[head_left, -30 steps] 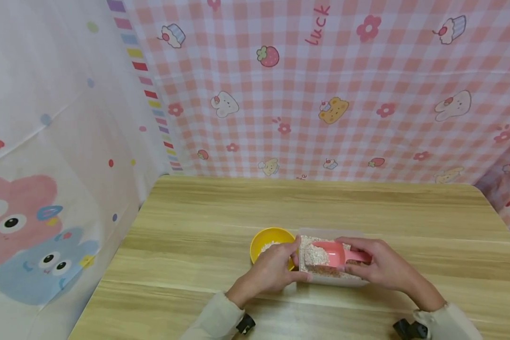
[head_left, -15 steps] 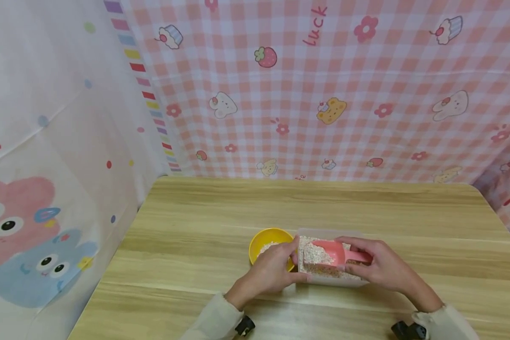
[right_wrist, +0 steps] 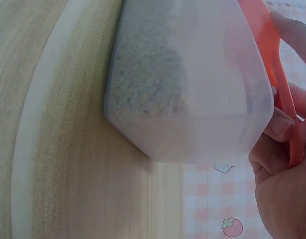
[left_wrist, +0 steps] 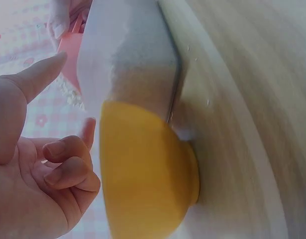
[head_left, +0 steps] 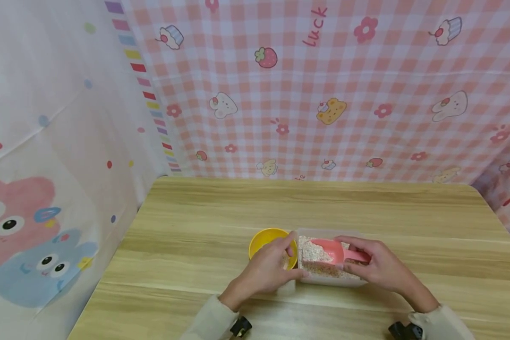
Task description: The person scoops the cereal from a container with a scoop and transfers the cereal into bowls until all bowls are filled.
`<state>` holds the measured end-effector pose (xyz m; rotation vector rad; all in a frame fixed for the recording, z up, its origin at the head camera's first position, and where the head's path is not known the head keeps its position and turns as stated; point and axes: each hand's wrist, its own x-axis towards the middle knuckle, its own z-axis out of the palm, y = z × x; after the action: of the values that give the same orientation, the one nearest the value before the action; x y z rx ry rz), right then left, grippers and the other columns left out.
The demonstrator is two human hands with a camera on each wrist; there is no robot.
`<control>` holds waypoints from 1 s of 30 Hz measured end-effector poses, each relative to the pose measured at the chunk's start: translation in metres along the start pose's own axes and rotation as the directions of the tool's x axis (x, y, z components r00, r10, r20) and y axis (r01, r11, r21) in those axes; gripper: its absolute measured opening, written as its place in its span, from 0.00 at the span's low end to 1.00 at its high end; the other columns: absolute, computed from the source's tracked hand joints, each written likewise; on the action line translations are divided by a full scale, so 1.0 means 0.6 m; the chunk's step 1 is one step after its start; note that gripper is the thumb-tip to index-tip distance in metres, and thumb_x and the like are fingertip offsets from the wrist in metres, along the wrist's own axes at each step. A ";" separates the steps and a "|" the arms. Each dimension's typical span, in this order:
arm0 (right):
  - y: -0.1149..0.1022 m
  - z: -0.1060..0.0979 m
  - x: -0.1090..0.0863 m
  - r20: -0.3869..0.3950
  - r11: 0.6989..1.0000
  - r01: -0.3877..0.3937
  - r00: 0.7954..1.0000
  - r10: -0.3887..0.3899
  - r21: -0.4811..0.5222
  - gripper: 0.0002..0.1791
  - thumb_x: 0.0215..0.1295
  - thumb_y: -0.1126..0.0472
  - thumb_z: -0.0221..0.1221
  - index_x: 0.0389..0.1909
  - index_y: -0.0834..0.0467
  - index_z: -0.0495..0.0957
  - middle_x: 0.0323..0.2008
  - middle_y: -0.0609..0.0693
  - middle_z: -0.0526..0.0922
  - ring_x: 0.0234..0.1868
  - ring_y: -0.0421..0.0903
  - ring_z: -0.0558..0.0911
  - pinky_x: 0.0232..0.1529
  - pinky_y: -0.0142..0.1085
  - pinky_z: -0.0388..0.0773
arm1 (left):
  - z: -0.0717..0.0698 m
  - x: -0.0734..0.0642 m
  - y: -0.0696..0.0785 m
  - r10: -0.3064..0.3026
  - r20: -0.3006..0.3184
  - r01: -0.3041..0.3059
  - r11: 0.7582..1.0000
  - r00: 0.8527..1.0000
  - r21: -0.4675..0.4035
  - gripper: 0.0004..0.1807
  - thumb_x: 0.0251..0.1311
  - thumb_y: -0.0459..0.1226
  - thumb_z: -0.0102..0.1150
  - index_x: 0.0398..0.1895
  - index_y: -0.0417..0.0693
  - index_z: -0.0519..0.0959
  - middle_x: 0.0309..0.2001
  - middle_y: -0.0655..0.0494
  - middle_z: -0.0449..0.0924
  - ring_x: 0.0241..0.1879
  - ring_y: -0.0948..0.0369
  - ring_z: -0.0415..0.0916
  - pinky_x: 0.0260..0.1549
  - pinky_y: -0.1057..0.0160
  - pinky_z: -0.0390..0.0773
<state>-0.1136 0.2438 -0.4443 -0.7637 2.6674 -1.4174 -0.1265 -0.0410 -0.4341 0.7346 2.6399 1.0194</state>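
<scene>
My right hand grips the handle of a pink scoop heaped with pale oat flakes. The scoop is level over a clear plastic container, which is partly filled with the same flakes. My left hand hovers over the near side of a yellow bowl, holding nothing. In the left wrist view its thumb is extended and some fingers are loosely bent, apart from the bowl. The hand hides most of what is in the bowl.
The bowl and container stand side by side on a wood-grain table. A few stray flakes lie on it near the container. Behind rises a pink checked cloth, and a white printed cloth hangs at the left.
My left hand has let go of the container's left end and shifted slightly left over the bowl. The flakes have flattened back within the scoop, which has barely moved.
</scene>
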 end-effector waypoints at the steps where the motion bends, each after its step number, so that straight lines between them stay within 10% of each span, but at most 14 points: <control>1: 0.000 0.000 0.000 -0.002 1.000 -0.007 1.000 0.007 0.000 0.27 0.59 0.61 0.70 0.60 0.60 0.77 0.29 0.43 0.78 0.24 0.32 0.69 0.21 0.30 0.70 | -0.002 -0.001 -0.002 -0.007 -0.008 0.007 1.000 1.000 -0.009 0.50 0.54 0.54 0.71 0.76 0.46 0.59 0.40 0.60 0.74 0.27 0.68 0.60 0.33 0.71 0.67; 22: 0.011 0.004 -0.003 -0.049 0.999 -0.012 0.999 0.014 0.032 0.25 0.59 0.62 0.70 0.59 0.57 0.78 0.19 0.38 0.67 0.20 0.31 0.64 0.18 0.29 0.66 | -0.040 -0.032 -0.073 -0.109 -0.206 0.078 0.985 0.972 -0.153 0.43 0.55 0.50 0.72 0.73 0.52 0.64 0.49 0.51 0.72 0.33 0.59 0.67 0.29 0.69 0.70; 30: 0.014 0.002 -0.003 -0.042 0.998 -0.011 0.999 0.014 0.069 0.25 0.60 0.63 0.69 0.59 0.58 0.77 0.19 0.37 0.67 0.20 0.31 0.65 0.18 0.30 0.66 | -0.048 -0.041 -0.102 -0.145 -0.156 0.117 0.978 0.977 -0.174 0.51 0.52 0.53 0.74 0.77 0.54 0.58 0.54 0.51 0.70 0.30 0.60 0.67 0.27 0.69 0.70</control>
<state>-0.1152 0.2473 -0.4520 -0.7174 2.6335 -1.5305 -0.1390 -0.1090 -0.4537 0.4504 2.6583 1.2924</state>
